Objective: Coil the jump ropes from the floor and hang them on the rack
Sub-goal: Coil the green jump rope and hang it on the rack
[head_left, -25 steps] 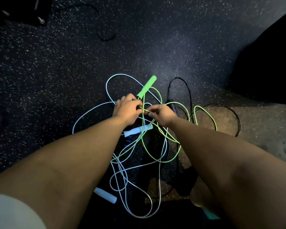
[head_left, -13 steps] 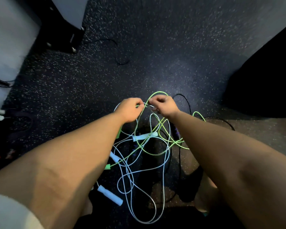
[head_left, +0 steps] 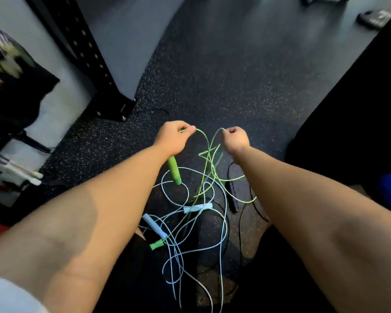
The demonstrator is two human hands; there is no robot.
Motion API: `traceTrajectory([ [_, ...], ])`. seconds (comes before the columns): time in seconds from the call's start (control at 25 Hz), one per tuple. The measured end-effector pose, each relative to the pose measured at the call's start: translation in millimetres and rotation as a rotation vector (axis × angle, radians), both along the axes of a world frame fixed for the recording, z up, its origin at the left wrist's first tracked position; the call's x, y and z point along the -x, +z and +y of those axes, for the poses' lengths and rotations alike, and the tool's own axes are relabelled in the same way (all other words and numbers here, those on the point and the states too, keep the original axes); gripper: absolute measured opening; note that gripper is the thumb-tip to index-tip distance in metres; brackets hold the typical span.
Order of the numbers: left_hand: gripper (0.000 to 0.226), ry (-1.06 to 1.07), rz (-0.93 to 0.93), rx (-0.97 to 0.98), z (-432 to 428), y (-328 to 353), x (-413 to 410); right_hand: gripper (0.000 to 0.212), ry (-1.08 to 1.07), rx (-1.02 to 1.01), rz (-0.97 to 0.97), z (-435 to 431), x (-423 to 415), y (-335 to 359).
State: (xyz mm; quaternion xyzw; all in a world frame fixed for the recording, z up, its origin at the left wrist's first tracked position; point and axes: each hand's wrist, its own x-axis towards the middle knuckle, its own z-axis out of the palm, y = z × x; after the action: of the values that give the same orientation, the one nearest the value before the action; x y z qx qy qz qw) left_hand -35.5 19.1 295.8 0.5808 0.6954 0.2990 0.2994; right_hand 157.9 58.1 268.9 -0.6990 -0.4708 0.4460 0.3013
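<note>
My left hand [head_left: 172,139] grips the green jump rope [head_left: 209,159] by its cord, lifted above the floor, and one green handle [head_left: 174,169] hangs below that hand. My right hand [head_left: 235,138] pinches the same green cord a short way to the right. The second green handle [head_left: 156,245] lies low in the tangle. A light blue rope [head_left: 178,224] with two pale handles [head_left: 198,208] is knotted through the green cord on the floor. A black rope [head_left: 246,213] with a dark handle [head_left: 232,198] lies to the right.
A black perforated rack upright [head_left: 86,53] stands bolted to the speckled rubber floor [head_left: 235,75] at the upper left, before a pale wall. Dark gear and white bars [head_left: 16,172] crowd the left edge. A large black object [head_left: 359,109] fills the right side.
Both hands have risen and drawn apart, pulling the green cord up out of the tangle. The view has tilted up, bringing the rack upright and wall into sight.
</note>
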Motion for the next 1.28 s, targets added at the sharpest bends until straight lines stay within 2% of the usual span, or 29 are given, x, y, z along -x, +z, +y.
traceTrajectory([
  [0.12,0.019,0.043,-0.167,0.003,-15.1,7.6,8.2,0.038,0.168,0.189,-0.444,-10.4,-21.2,13.4],
  [0.2,0.021,0.018,-0.259,0.062,-27.7,9.3,11.8,0.052,0.236,0.125,-0.588,-23.0,-22.4,14.7],
  [0.24,0.023,-0.024,-0.27,0.104,-33.3,11.5,11.5,0.056,0.314,0.028,-0.567,-28.1,-17.2,13.8],
  [0.32,0.025,-0.104,-0.298,0.141,-37.5,17.5,10.3,0.053,0.542,-0.114,-0.39,-33.2,0.6,7.5],
  [0.36,0.026,-0.128,-0.334,0.141,-37.9,21.3,11.5,0.047,0.646,-0.121,-0.306,-37.3,10.5,4.1],
  [0.44,0.028,-0.164,-0.399,0.145,-37.0,30.5,19.2,0.029,0.783,-0.111,-0.26,-40.3,24.4,-2.0],
  [0.56,0.027,-0.183,-0.439,0.181,-37.3,39.0,37.1,0.02,0.739,-0.098,-0.107,-45.1,33.4,4.0],
  [0.68,0.025,-0.135,-0.465,0.246,-37.2,42.8,48.4,0.02,0.525,-0.056,0.251,-45.5,38.2,39.0],
  [0.76,0.026,-0.115,-0.516,0.32,-39.1,46.4,52.0,0.02,0.498,0.034,0.51,-41.6,39.9,58.5],
  [0.8,0.028,-0.137,-0.557,0.362,-41.0,49.1,52.1,0.021,0.513,0.052,0.576,-39.4,40.0,63.2],
  [0.84,0.031,-0.178,-0.601,0.405,-42.7,52.0,51.5,0.021,0.544,0.04,0.592,-38.1,40.1,65.2],
  [1.0,0.048,-0.308,-0.76,0.531,-45.3,64.3,39.3,0.016,0.644,-0.16,0.418,-37.7,38.6,62.8],
  [1.12,0.054,-0.261,-0.886,0.544,-43.2,70.7,28.7,0.025,0.607,-0.285,0.335,-33.9,36.6,62.4],
  [1.28,0.063,-0.24,-1.052,0.502,-38.3,78.2,21.1,0.014,0.504,-0.311,0.351,-30.1,37.4,51.5],
])
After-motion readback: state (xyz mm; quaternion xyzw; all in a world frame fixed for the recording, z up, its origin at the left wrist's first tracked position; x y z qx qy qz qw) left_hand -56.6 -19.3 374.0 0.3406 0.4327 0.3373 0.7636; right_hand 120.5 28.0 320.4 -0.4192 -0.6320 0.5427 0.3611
